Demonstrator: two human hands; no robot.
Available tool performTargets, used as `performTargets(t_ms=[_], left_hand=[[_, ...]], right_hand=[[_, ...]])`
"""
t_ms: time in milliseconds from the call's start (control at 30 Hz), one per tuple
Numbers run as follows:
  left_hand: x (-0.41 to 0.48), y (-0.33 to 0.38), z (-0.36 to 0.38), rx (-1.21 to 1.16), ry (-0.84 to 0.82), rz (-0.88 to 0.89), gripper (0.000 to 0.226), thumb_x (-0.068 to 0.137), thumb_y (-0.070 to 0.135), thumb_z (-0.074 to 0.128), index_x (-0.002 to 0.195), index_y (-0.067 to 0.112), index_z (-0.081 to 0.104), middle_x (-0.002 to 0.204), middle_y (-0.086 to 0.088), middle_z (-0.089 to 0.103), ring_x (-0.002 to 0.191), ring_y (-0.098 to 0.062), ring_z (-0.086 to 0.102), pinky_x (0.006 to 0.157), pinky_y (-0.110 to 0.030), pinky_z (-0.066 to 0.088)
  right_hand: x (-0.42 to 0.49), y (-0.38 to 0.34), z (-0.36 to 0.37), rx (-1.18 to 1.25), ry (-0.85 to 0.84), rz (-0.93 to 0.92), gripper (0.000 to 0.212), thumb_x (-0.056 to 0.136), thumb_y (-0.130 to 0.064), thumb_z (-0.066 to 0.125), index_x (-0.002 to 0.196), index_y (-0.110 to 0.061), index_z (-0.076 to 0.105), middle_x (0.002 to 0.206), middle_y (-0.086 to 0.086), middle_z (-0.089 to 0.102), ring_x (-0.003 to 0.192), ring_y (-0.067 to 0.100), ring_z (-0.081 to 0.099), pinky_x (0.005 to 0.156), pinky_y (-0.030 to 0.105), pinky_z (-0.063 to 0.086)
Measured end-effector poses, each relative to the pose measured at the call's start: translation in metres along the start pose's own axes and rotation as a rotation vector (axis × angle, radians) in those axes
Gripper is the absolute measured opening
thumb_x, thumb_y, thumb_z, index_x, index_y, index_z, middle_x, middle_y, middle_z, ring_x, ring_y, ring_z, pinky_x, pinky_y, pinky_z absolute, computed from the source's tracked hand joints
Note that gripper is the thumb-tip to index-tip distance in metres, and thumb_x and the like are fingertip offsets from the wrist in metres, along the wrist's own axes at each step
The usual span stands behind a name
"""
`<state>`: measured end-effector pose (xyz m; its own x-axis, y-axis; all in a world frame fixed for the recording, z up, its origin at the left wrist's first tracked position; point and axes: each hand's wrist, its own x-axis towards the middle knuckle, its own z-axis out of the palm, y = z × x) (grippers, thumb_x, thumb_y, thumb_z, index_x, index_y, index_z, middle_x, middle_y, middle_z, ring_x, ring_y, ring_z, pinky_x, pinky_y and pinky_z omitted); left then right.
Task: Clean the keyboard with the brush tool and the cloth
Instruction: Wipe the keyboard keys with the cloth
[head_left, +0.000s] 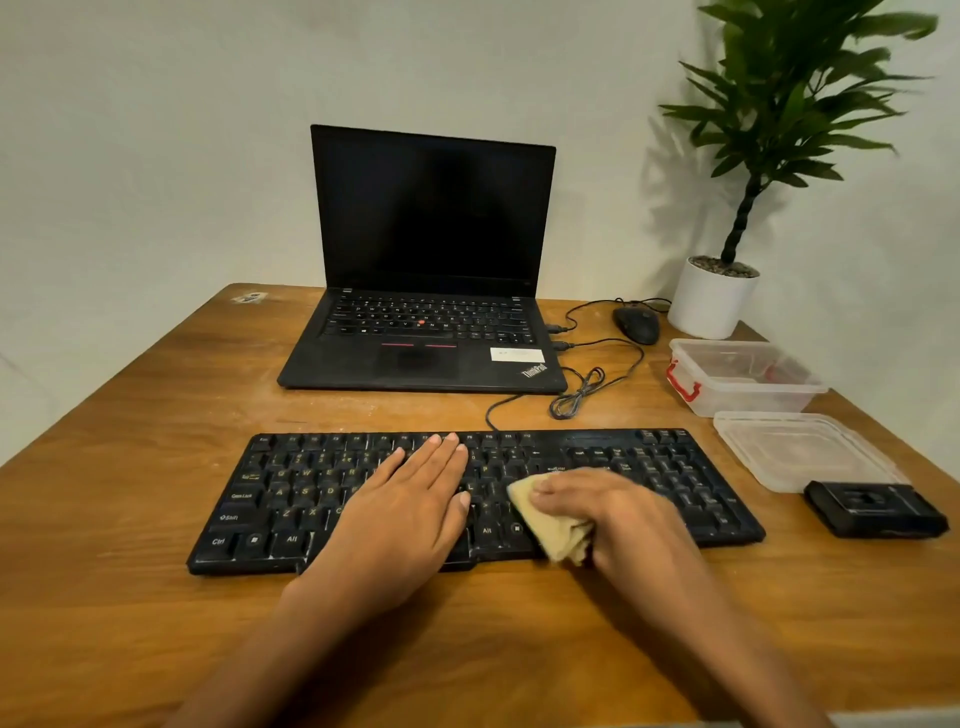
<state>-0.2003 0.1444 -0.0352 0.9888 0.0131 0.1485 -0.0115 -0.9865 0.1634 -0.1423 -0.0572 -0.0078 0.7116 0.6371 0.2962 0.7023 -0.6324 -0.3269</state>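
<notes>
Holding a folded yellow cloth (546, 525) against the keys, the right hand (597, 506) has its grip closed on it: the fingers are curled over the top of the cloth, and the cloth comes out from under them toward 9 o'clock and 6 o'clock. The cloth touches the black keyboard (291, 499) a little to the right of its middle, near the front edge. At 9 o'clock from the cloth, just beside it, the left hand (415, 499) lies flat on the middle keys, its grip fully open, the fingers straight and pointing to 12 o'clock, with nothing in it. The keyboard lies on the wooden counter (130, 597), and its cable runs from the back edge toward 12 o'clock. There an open black laptop (431, 332) stands with a dark screen. At 2 o'clock from the keyboard are a black mouse (636, 323) and a green plant in a white pot (709, 304). At 3 o'clock, well apart from the hands, stand a clear plastic box (748, 395) with red clips, its lid (800, 449) in front of it, and a flat black item (875, 508) touching the lid; what it is I cannot tell.
</notes>
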Motion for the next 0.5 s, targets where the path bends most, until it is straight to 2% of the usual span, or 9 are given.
performTargets(t_ms=[100,167,233,300,367,433,500], left_hand=[[0.0,0.001,-0.001,-0.011,-0.01,-0.003,0.076,0.07,0.065,-0.024,0.135,0.027,-0.017,0.141,0.016,-0.02,0.131,0.003,-0.021,0.107,-0.022,-0.016],[0.0,0.001,0.0,-0.012,-0.011,0.0,0.079,0.062,0.06,-0.03,0.133,0.028,-0.019,0.141,0.016,-0.021,0.131,0.002,-0.022,0.107,-0.022,-0.016],[0.0,0.0,0.0,-0.011,-0.015,0.004,0.08,0.064,0.065,-0.031,0.133,0.029,-0.02,0.142,0.016,-0.022,0.13,0.003,-0.023,0.107,-0.022,-0.016],[0.0,0.0,-0.001,-0.012,-0.021,0.005,0.078,0.065,0.065,-0.03,0.133,0.03,-0.02,0.141,0.017,-0.023,0.13,0.004,-0.023,0.107,-0.022,-0.016],[-0.001,0.001,-0.002,-0.006,-0.024,0.006,0.08,0.064,0.064,-0.031,0.135,0.028,-0.02,0.142,0.017,-0.023,0.13,0.004,-0.023,0.107,-0.022,-0.016],[0.001,0.001,-0.003,0.002,-0.03,0.008,0.079,0.069,0.062,-0.025,0.139,0.025,-0.017,0.143,0.017,-0.021,0.13,0.003,-0.023,0.107,-0.023,-0.017],[0.006,0.001,-0.006,0.006,-0.026,0.032,0.082,0.066,0.053,-0.023,0.142,0.024,-0.014,0.143,0.016,-0.021,0.131,0.003,-0.024,0.107,-0.024,-0.018]], right_hand=[[0.009,0.037,-0.022,-0.057,0.005,0.154,0.036,0.079,-0.002,0.058,0.101,-0.028,0.068,0.107,-0.008,0.064,0.104,0.015,0.058,0.088,0.032,0.048],[0.022,0.027,-0.021,-0.145,0.031,0.113,0.038,0.08,-0.003,0.06,0.11,-0.027,0.065,0.117,-0.006,0.062,0.112,0.014,0.056,0.094,0.029,0.046],[0.029,0.002,-0.007,-0.135,-0.017,0.021,0.043,0.082,-0.006,0.06,0.119,-0.028,0.059,0.127,-0.012,0.057,0.118,0.007,0.05,0.102,0.022,0.037],[0.029,-0.004,0.003,-0.09,-0.04,-0.014,0.04,0.083,-0.011,0.06,0.117,-0.033,0.059,0.126,-0.015,0.056,0.116,0.004,0.05,0.102,0.023,0.039],[0.032,0.016,-0.006,-0.067,-0.023,0.157,0.036,0.082,-0.012,0.063,0.108,-0.037,0.063,0.12,-0.014,0.061,0.107,0.007,0.056,0.091,0.028,0.048],[0.036,0.033,-0.017,-0.137,-0.032,0.293,0.034,0.083,-0.011,0.062,0.105,-0.037,0.064,0.115,-0.01,0.064,0.099,0.011,0.059,0.082,0.027,0.05],[0.044,0.029,-0.019,-0.197,0.003,0.246,0.033,0.085,-0.013,0.06,0.11,-0.034,0.063,0.115,-0.008,0.064,0.1,0.012,0.059,0.083,0.029,0.05]])
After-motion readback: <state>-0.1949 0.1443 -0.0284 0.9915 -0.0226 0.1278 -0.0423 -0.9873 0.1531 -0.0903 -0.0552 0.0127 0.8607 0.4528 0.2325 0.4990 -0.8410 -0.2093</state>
